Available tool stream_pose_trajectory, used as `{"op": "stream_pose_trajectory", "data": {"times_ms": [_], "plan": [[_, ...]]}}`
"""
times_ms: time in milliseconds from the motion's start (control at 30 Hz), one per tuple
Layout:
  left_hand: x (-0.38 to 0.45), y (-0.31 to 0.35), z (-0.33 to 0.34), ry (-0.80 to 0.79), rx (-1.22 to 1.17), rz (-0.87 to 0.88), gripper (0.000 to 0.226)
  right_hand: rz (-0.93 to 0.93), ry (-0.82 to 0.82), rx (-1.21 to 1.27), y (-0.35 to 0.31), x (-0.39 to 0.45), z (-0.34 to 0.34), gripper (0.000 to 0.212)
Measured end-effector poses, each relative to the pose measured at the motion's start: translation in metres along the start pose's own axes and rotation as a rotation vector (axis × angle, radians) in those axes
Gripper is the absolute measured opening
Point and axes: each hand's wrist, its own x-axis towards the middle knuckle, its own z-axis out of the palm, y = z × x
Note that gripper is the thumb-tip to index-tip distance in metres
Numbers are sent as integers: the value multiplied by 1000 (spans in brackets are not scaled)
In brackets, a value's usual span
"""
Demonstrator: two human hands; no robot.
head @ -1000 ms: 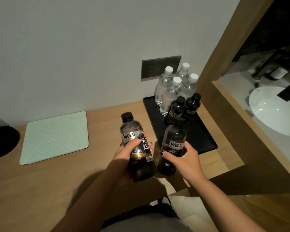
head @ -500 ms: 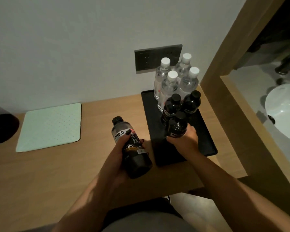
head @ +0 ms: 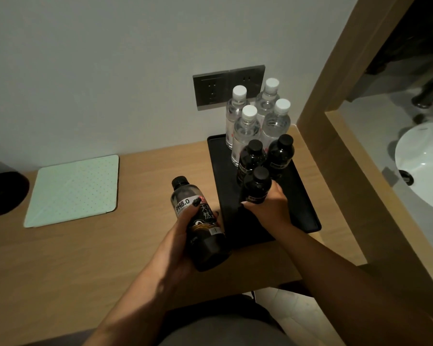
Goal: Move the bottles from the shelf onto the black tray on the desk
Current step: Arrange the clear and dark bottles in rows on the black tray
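Observation:
A black tray [head: 303, 203] lies on the wooden desk [head: 85, 258] by the wall. Several clear bottles with white caps [head: 245, 131] stand at its back, and two dark bottles [head: 280, 153] stand in front of them. My right hand [head: 268, 208] grips a third dark bottle [head: 256, 186], held upright on the tray just in front of those two. My left hand [head: 183, 236] holds another dark bottle labelled PH8.0 [head: 198, 221], tilted, over the desk left of the tray.
A pale green pad [head: 73, 191] lies on the desk to the left, with a dark round object [head: 3, 193] at the far left edge. A socket plate [head: 210, 91] is on the wall. A wooden frame [head: 335, 121] and a white basin [head: 425, 166] are on the right.
My right hand has carried its dark bottle from over the desk's front onto the tray, behind which stand the two dark bottles. My left hand has held its bottle roughly in place.

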Motion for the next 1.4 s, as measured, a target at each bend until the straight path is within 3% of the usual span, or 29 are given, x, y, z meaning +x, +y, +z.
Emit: {"op": "stream_pose_trajectory", "data": {"times_ms": [100, 233, 300, 400, 533, 700, 833, 933, 1033, 1100, 1300, 1400], "plan": [[-1, 2, 2, -12, 19, -23, 40, 80, -105, -57, 0, 3, -5, 73], [-1, 5, 1, -77, 196, -26, 43, 186, -351, -375, 4, 0, -33, 60], [-1, 5, 3, -90, 380, 53, 47, 225, -316, -362, 2, -9, -54, 48], [1, 0, 13, -101, 696, 177, 49, 181, -182, -19, -18, -25, -85, 23], [10, -18, 35, -100, 1025, 224, 40, 169, -278, 453, -76, -48, -120, 10], [20, -45, 61, -176, 1182, 240, 46, 18, -221, 260, -87, -54, -133, 28], [29, -51, 72, -236, 1253, 252, 48, 7, -182, 187, -75, -48, -148, 19], [33, -50, 82, -308, 1226, 264, 35, -2, -136, 196, -67, -39, -160, 18], [40, -45, 93, -112, 958, 527, 25, 17, -51, 250, -58, -29, -160, 19], [50, -34, 94, 52, 913, 694, 29, -5, 1, 185, -49, -23, -154, 20], [92, -27, 83, 121, 1356, 679, 53, -143, 72, 36, -27, 0, -137, 23], [102, -35, 81, 135, 1472, 683, 47, -158, 84, 28, -17, 11, -125, 22]]}}
